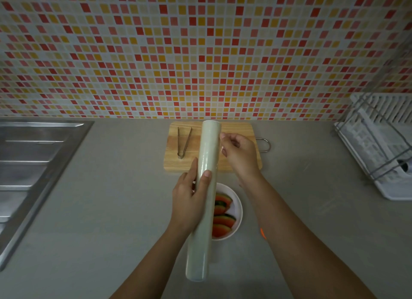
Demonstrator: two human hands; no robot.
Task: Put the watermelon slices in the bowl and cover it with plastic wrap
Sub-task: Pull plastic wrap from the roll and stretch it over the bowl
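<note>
One wrap roll [209, 147] in left grip [187, 200], above bowl [239, 211]

Grey counter [111, 209] in front of me. Wooden cutting board [242, 129] sits at its back edge. White bowl [240, 209] is nearer me, just in front of the board. Dish rack [379, 142] far right, steel sink [33, 156] set in at left. Small orange thing [263, 233] right of the bowl, can't tell what.

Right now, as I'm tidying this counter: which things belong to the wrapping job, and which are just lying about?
Job: plastic wrap roll, gripped by left hand; right hand at its edge; bowl; watermelon slices.
Lying about: tongs, cutting board, dish rack, sink.
</note>
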